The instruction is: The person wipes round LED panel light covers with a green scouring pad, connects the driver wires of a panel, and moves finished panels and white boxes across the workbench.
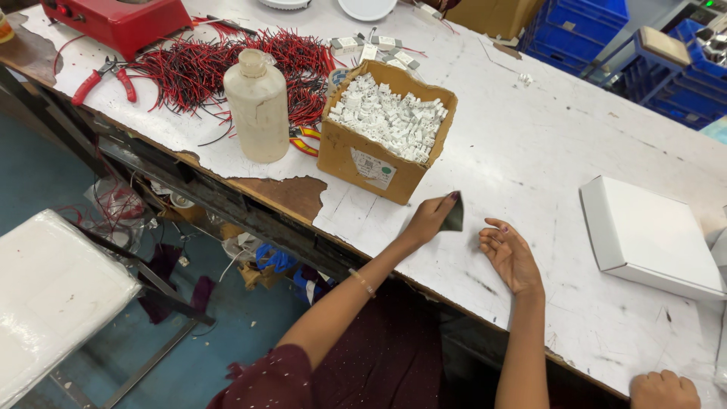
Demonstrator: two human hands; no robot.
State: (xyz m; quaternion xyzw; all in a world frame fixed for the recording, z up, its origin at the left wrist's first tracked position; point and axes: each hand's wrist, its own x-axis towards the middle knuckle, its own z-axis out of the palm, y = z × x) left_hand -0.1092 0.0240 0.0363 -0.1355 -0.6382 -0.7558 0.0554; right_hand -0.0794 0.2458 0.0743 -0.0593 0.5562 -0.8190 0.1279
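While the left hand (429, 220) pinches a small dark flat piece (454, 215) above the counter (530, 151), just beside the cardboard box (379, 163), the right hand (511, 257) lies open, empty, nearby

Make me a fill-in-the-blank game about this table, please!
1. The cardboard box is full of small ____ parts.
2. The pliers have ____ handles.
3. The left hand pinches a small dark piece, while the right hand lies open and holds ____.
Missing words: white; red; nothing.
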